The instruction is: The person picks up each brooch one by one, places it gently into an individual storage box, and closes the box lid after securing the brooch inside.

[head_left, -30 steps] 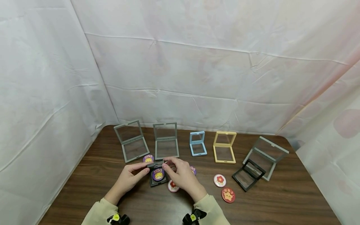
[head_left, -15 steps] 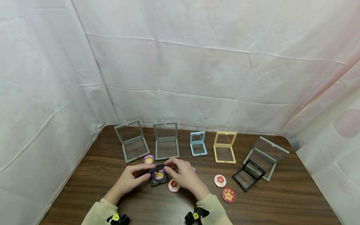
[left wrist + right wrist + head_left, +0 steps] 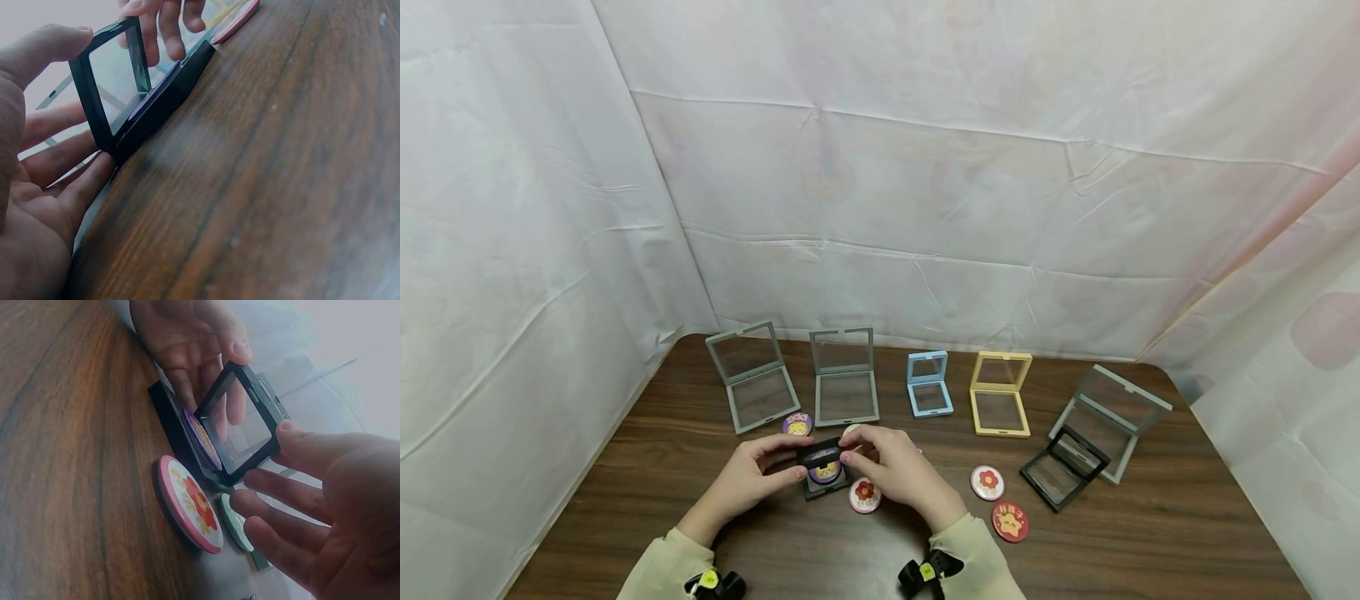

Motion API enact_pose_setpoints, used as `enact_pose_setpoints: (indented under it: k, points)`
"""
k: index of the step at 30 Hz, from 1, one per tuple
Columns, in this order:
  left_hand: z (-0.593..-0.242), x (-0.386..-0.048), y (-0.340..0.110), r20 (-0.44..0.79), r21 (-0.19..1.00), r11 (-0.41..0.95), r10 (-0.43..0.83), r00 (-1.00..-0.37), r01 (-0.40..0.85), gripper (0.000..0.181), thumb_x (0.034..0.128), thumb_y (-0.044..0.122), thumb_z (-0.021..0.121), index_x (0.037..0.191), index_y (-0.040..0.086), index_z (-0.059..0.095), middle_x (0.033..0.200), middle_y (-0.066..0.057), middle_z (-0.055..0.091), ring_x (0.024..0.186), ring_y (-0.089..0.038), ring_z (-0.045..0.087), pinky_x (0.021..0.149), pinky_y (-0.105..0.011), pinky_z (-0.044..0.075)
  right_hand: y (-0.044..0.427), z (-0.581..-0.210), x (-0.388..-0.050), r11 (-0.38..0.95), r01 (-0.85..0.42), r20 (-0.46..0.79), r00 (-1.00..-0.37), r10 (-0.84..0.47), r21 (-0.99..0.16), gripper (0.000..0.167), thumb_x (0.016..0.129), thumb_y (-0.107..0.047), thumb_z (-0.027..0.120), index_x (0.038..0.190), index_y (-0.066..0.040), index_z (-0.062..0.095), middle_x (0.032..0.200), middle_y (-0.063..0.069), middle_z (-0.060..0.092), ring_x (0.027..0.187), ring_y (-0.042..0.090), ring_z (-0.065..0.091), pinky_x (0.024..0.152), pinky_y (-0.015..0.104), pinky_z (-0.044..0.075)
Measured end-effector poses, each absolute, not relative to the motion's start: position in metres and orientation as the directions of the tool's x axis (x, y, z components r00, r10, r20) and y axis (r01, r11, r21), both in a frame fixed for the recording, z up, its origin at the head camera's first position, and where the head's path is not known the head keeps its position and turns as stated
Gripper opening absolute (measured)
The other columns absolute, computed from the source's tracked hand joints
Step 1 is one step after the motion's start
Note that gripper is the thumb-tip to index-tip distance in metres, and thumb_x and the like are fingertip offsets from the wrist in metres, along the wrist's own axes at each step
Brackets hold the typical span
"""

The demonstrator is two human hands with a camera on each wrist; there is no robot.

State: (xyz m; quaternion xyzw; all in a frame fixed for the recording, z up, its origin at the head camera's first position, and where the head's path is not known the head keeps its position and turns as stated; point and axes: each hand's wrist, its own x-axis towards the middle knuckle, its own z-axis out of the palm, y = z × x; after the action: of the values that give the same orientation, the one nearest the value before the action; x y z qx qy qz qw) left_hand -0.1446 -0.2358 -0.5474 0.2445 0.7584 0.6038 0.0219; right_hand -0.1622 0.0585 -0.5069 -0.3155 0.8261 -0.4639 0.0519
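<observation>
On the brown table (image 3: 1112,542), left hand (image 3: 752,477) and right hand (image 3: 901,471), thumbs and fingers partly spread, grip opposite sides of the tilted lid (image 3: 267,407) of a black case (image 3: 167,103); its base bears a purple badge (image 3: 825,474).

1. Red, round badge (image 3: 1010,522): yellow Chinese characters arch across its upper part; the first resembles 好, the others are too small to read surely.
2. White, round, pink-rimmed, red-flowered badge (image 3: 190,503): yellowish lettering, too blurred to read.
3. Purple, round badge (image 3: 203,439) inside the black, square frame (image 3: 170,422): yellow markings, too slanted to read.
</observation>
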Motion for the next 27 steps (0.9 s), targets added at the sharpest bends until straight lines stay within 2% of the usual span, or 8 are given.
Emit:
enact_pose_setpoints:
  k: [6,12,20,27]
  points:
    - [-0.5478,-0.1443,-0.2361,0.290,0.896,0.214,0.382,-0.877,0.389,0.037,0.0966,0.002,0.083,0.132,-0.003,0.074,0.131,-0.019,0.075,0.115,-0.020,0.074,0.097,-0.028,0.059,0.0591,-0.5071,-0.1623,0.366,-0.500,0.224,-0.779,-0.585,-0.785,0.017,0.107,-0.021,0.074,0.120,-0.010,0.076,0.112,-0.001,0.079,0.097,0.012,0.075,0.085,0.025,0.059]
    - [-0.5497,-0.1453,-0.2370,0.278,0.886,0.252,0.384,-0.880,0.390,0.046,0.0935,0.006,0.088,0.136,-0.003,0.071,0.137,-0.020,0.073,0.125,-0.023,0.070,0.100,-0.031,0.059,0.0599,-0.5095,-0.1621,0.386,-0.522,0.224,-0.769,-0.598,-0.760,0.017,0.106,-0.018,0.076,0.120,-0.008,0.076,0.112,0.002,0.079,0.094,0.012,0.074,0.083,0.029,0.061]
    - [-0.5510,-0.1454,-0.2382,0.248,0.875,0.305,0.383,-0.890,0.375,0.052,0.0919,0.014,0.091,0.140,0.006,0.072,0.141,-0.012,0.071,0.127,-0.022,0.068,0.099,-0.033,0.060,0.0604,-0.5112,-0.1621,0.420,-0.543,0.218,-0.763,-0.608,-0.727,0.019,0.104,-0.017,0.078,0.120,-0.008,0.077,0.113,0.005,0.079,0.093,0.007,0.072,0.081,0.029,0.060]
    - [-0.5522,-0.1462,-0.2382,0.260,0.861,0.317,0.396,-0.880,0.397,0.055,0.0902,0.014,0.093,0.141,0.007,0.071,0.142,-0.010,0.071,0.128,-0.020,0.066,0.099,-0.032,0.060,0.0601,-0.5108,-0.1613,0.439,-0.562,0.223,-0.758,-0.613,-0.701,0.019,0.102,-0.019,0.080,0.119,-0.010,0.078,0.112,0.003,0.079,0.096,0.014,0.074,0.084,0.027,0.059]
